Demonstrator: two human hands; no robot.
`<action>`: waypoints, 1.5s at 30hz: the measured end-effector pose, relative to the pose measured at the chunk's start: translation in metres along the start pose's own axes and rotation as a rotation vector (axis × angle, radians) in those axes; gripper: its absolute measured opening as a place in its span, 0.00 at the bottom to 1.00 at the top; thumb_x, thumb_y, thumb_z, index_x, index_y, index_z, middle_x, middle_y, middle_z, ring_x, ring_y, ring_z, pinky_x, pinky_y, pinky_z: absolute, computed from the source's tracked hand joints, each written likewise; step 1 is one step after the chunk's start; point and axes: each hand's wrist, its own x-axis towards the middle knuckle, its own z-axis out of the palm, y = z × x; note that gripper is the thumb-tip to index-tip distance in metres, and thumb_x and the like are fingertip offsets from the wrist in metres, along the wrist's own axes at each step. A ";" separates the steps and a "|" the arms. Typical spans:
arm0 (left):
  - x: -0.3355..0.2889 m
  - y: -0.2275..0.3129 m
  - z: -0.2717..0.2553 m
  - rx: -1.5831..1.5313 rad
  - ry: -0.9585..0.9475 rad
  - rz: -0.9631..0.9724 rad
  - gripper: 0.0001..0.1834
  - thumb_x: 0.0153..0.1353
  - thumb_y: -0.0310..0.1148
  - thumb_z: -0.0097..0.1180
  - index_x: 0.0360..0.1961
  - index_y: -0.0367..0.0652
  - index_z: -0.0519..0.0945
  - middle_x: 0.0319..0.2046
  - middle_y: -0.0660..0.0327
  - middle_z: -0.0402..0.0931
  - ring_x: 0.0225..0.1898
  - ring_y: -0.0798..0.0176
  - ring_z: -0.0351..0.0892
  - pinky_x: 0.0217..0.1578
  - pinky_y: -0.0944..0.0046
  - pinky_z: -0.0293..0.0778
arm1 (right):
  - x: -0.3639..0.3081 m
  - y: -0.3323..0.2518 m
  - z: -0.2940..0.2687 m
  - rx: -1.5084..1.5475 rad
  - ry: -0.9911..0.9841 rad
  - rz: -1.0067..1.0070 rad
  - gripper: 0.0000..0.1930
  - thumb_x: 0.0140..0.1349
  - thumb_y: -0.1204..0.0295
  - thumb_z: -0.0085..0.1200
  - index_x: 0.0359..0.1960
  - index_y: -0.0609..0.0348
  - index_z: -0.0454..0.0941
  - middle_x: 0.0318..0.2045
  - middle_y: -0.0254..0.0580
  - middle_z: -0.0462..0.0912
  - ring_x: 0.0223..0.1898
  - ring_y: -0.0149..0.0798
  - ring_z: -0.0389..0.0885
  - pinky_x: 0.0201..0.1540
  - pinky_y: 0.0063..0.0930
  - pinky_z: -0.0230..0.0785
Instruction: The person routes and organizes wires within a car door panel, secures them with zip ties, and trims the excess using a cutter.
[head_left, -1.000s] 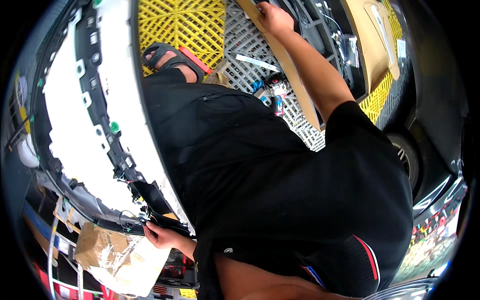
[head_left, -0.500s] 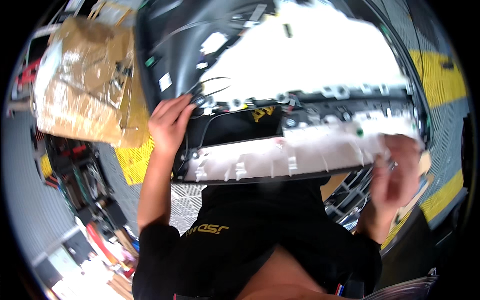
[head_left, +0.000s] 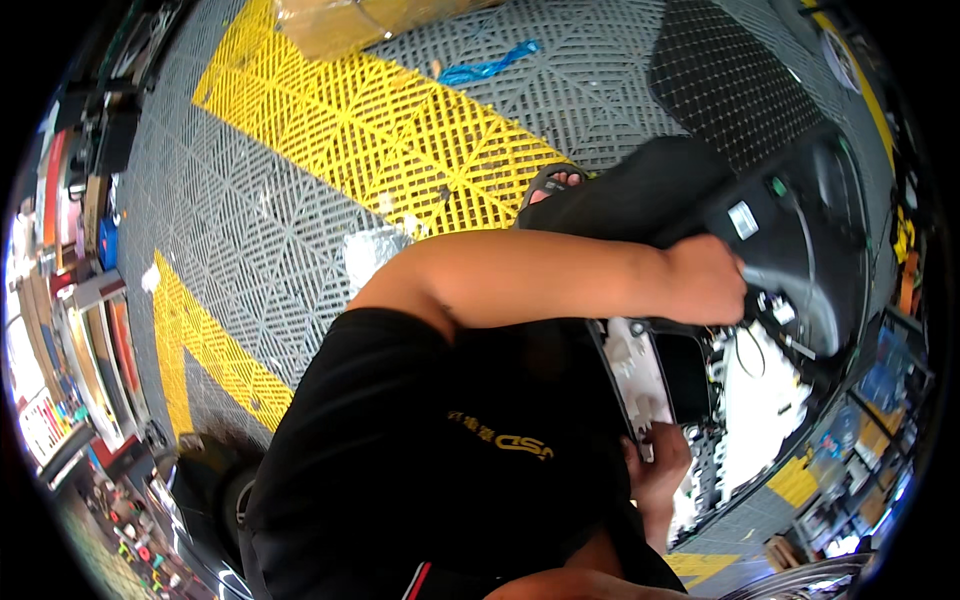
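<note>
A big black car trim panel [head_left: 825, 225] with a white inner side and several clips and wires stands at the right, in front of my black shirt. My left hand [head_left: 708, 280] reaches across on a bare arm and grips the panel's upper black part. Lower down, my right hand [head_left: 655, 462] holds the white inner edge of the same panel. Much of the panel's near side is hidden behind my arm and chest.
The floor is grey grid tile [head_left: 250, 230] with yellow stripes [head_left: 380, 130]. A blue strap [head_left: 487, 70], cardboard [head_left: 350, 18] and a black mesh mat [head_left: 730, 70] lie farther off. My sandalled foot [head_left: 556, 184] shows. Shelves of goods [head_left: 70, 330] line the left; bottles [head_left: 880, 375] stand right.
The view has swung round sharply. The panel, half a second ago spread across the top in front of me, now sits at the right. Both hands stay on it.
</note>
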 end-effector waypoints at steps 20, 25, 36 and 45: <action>-0.197 -0.057 -0.051 -0.355 1.020 -0.692 0.13 0.68 0.25 0.68 0.53 0.47 0.89 0.49 0.60 0.91 0.50 0.56 0.91 0.51 0.55 0.85 | -0.008 0.017 0.018 -0.133 0.297 -0.097 0.28 0.82 0.48 0.55 0.36 0.65 0.78 0.29 0.52 0.78 0.32 0.58 0.81 0.38 0.48 0.74; -0.531 -0.056 0.089 -0.107 0.841 -1.920 0.19 0.74 0.36 0.67 0.60 0.38 0.88 0.53 0.49 0.91 0.55 0.50 0.91 0.58 0.54 0.84 | -0.007 0.002 0.010 -0.168 0.248 -0.120 0.28 0.83 0.48 0.54 0.38 0.67 0.79 0.28 0.50 0.77 0.29 0.56 0.79 0.34 0.45 0.70; -0.680 0.027 0.142 -0.159 0.121 -2.685 0.55 0.57 0.55 0.83 0.80 0.48 0.69 0.73 0.37 0.73 0.72 0.38 0.78 0.70 0.45 0.77 | -0.006 -0.002 0.006 -0.247 0.219 -0.141 0.29 0.84 0.47 0.49 0.46 0.68 0.81 0.33 0.53 0.78 0.31 0.55 0.80 0.35 0.44 0.69; -0.685 0.002 0.125 0.143 0.336 -2.059 0.25 0.69 0.52 0.66 0.58 0.46 0.91 0.48 0.51 0.93 0.51 0.47 0.90 0.60 0.48 0.81 | -0.004 -0.007 0.013 -0.245 0.236 -0.142 0.27 0.85 0.51 0.50 0.45 0.70 0.80 0.36 0.56 0.81 0.33 0.59 0.81 0.37 0.46 0.72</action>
